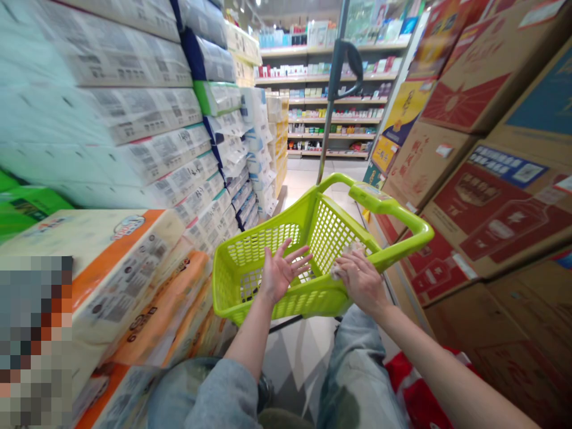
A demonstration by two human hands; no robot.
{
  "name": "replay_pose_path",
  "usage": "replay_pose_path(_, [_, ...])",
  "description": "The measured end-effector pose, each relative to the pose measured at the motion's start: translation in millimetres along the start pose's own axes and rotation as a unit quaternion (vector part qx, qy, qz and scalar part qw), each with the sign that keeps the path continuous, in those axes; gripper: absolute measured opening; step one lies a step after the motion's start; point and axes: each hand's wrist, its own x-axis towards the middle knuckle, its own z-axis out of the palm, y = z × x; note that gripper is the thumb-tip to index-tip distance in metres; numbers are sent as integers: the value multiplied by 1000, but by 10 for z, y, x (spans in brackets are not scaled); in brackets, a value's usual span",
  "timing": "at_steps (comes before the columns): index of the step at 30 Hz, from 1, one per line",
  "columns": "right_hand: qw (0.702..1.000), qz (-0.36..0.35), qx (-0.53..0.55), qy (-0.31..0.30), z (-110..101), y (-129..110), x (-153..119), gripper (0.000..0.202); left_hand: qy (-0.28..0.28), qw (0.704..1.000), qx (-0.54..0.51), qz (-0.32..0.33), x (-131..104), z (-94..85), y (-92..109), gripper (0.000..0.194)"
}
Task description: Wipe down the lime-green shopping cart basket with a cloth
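Observation:
A lime green shopping basket [326, 301] with a raised handle stands in front of my knees, and its floor shows through the mesh. Over its near side is my left hand [283, 269], palm up with the fingers spread and nothing in it. My right hand [360, 279] has its fingers wrapped round a crumpled whitish cloth [336, 271] at the basket's right rim, beneath the handle.
Stacked packs of tissue [179, 155] rise on the left. Cardboard cartons [487, 202] are piled on the right. Beyond the basket stand a grey pole with a loop handle [328, 131] and stocked shelves [330, 122]. Something red [406, 375] lies by my right leg.

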Motion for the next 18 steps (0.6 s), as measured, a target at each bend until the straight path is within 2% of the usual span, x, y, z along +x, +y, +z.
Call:
replay_pose_path(4, [1000,3,21,3,182,-204,-45,14,-15,999,-40,13,-32,-35,13,64])
replay_pose_path(8, [998,-23,37,-35,118,-218,-18,16,-8,999,-42,28,-31,-76,-14,46])
replay_pose_path(11, [999,-4,-4,-43,-63,-4,39,14,7,998,-47,28,-17,-87,-32,45])
replay_pose_path(15, [991,66,-115,24,-326,417,60,15,15,996,-82,29,-3,-80,-27,61])
replay_pose_path(18, [987,68,-135,48,-361,505,9,15,18,996,-88,28,2,-73,-16,67])
